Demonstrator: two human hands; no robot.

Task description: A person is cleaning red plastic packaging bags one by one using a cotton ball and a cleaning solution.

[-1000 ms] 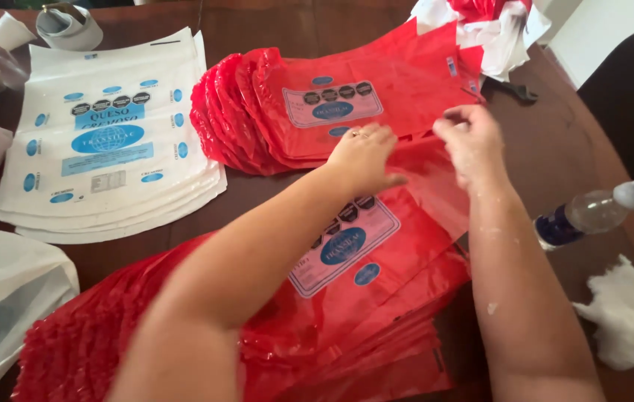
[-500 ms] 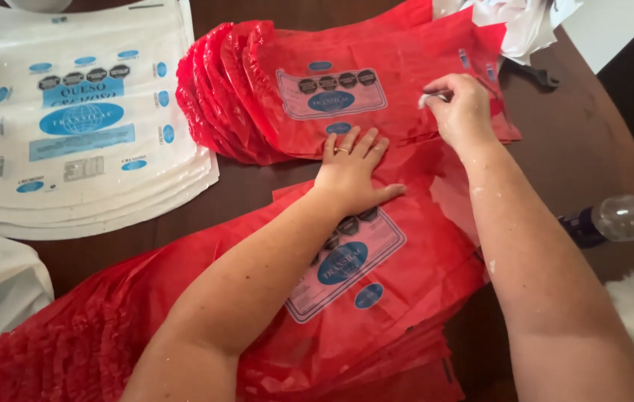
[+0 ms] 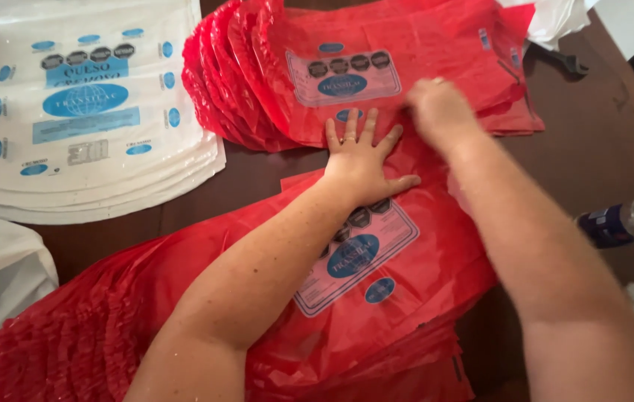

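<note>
In the head view, the left hand (image 3: 362, 156) presses flat, fingers spread wide, on the near stack of red bags (image 3: 376, 298). The right hand (image 3: 440, 112) is blurred; I cannot tell its fingers' state, though it rests on the far red bag pile (image 3: 376, 45) just beyond the left fingertips.

This looks like a small packing or bagging workplace, perhaps a home workshop, run on a dark brown wooden bench (image 3: 272, 179). Bulk stock shows it: a fanned stack of red printed plastic bags (image 3: 376, 67) at the top centre, a second red stack (image 3: 183, 327) across the lower half, and a pile of white printed bags (image 3: 86, 112) at the upper left. A dark metal tool (image 3: 566, 59) lies at the upper right, and a clear plastic bottle (image 3: 629, 221) at the right edge.
</note>
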